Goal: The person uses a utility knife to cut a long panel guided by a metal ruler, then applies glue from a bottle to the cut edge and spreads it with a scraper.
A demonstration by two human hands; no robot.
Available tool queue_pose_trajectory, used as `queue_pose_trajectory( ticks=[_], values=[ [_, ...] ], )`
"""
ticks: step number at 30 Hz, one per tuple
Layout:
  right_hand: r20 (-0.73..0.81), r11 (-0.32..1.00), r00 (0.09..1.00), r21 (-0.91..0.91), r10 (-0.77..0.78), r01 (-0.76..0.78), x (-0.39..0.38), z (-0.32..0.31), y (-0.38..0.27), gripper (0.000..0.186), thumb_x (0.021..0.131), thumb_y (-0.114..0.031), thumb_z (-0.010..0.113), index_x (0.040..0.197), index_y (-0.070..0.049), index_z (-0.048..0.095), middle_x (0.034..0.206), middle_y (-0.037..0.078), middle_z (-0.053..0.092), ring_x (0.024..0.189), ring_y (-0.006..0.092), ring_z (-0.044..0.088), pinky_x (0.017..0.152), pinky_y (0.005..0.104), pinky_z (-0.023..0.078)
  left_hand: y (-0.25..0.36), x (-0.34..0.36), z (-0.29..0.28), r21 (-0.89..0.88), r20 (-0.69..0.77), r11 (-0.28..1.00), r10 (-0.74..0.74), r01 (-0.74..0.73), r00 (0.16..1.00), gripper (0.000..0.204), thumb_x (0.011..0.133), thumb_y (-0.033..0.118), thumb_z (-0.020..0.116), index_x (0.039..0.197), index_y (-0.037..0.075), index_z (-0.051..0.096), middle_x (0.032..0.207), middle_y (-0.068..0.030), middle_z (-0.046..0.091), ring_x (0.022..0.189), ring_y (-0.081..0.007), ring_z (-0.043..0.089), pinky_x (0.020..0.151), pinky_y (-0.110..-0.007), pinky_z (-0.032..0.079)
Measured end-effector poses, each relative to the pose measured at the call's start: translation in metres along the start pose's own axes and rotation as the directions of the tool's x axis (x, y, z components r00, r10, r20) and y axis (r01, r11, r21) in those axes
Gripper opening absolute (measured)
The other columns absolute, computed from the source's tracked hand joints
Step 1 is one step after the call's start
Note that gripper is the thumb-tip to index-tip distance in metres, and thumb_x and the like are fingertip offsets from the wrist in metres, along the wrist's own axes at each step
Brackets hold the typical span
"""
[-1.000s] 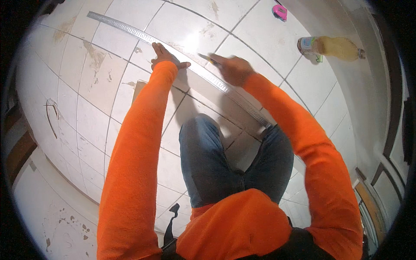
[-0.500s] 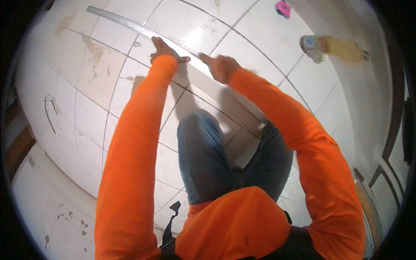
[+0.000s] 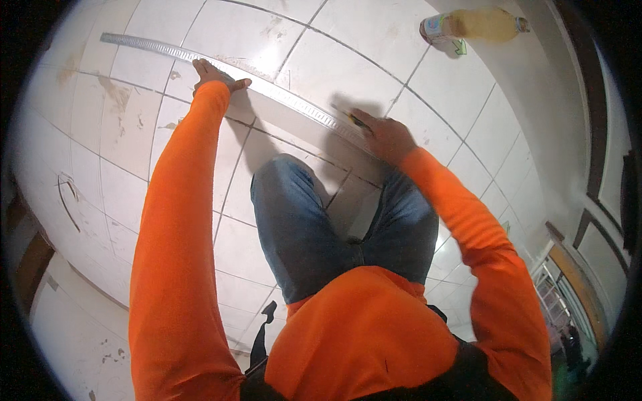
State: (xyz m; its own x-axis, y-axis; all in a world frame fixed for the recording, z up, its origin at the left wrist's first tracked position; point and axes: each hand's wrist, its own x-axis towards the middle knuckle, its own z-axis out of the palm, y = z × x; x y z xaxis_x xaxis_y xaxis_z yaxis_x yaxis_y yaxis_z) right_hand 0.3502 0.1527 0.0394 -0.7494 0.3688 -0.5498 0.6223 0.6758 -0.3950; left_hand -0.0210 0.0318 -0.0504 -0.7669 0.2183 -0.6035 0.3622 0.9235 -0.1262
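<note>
Thumb splayed, the left hand [image 3: 212,75] rests on a slotted metal strip [image 3: 291,99] across the tiled floor [image 3: 348,60], probably light, slick and bendy, best pinned flat mid-length. By the strip's right stretch, the right hand [image 3: 388,137] grips a blurred knife-like tool [image 3: 358,122].

Dressed in an orange top [image 3: 361,327] and blue jeans [image 3: 287,227].
Covered to the wrists by long plain sleeves [image 3: 175,234], snug at the cuffs [image 3: 212,93] toward eleven and two o'clock, creased at the right elbow [image 3: 495,257] toward four; marked with a small dark fleck [image 3: 386,365] at five; edged with black straps [image 3: 461,367] at five and seven; lighter at the knees [image 3: 284,175].
</note>
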Motion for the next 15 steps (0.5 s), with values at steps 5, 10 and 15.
queue_pose_trajectory(
  ticks=[5, 10, 15],
  values=[
    [-0.081, 0.989, 0.995, 0.129, -0.060, 0.070, 0.084, 0.017, -0.062, 0.044, 0.093, -0.018, 0.042, 0.137, -0.021, 0.043, 0.087, 0.021, 0.066, 0.080, 0.0369, 0.066, 0.073, 0.0471, 0.052, 0.005, -0.001, -0.005, 0.024, 0.040, 1.000, -0.006, 0.005, 0.999, 0.141, 0.056, 0.065, 0.079, 0.147, -0.001, -0.005, 0.156, -0.0127, -0.009, 0.136, -0.0364, 0.033, 0.108, -0.048, 0.037],
    [0.000, 0.991, 0.991, 0.029, -0.131, 0.131, 0.127, 0.006, -0.099, 0.050, 0.090, -0.010, 0.043, 0.139, -0.018, 0.039, 0.086, 0.020, 0.067, 0.078, 0.0346, 0.066, 0.071, 0.0454, 0.053, -0.004, 0.000, 0.002, -0.050, -0.019, 0.997, 0.053, -0.054, 0.998, 0.139, 0.056, 0.063, 0.080, 0.148, 0.003, -0.005, 0.157, -0.0103, -0.012, 0.126, -0.0399, 0.045, 0.100, -0.050, 0.045],
    [0.087, 0.987, 0.984, 0.053, -0.158, 0.153, 0.084, 0.005, -0.062, 0.046, 0.084, -0.004, 0.049, 0.129, -0.012, 0.041, 0.086, 0.020, 0.066, 0.080, 0.0365, 0.067, 0.072, 0.0471, 0.053, -0.005, 0.004, 0.006, -0.046, -0.036, 0.998, 0.050, -0.052, 0.998, 0.139, 0.056, 0.064, 0.080, 0.148, 0.003, -0.006, 0.157, -0.0099, -0.011, 0.126, -0.0403, 0.046, 0.099, -0.050, 0.046]
  ],
)
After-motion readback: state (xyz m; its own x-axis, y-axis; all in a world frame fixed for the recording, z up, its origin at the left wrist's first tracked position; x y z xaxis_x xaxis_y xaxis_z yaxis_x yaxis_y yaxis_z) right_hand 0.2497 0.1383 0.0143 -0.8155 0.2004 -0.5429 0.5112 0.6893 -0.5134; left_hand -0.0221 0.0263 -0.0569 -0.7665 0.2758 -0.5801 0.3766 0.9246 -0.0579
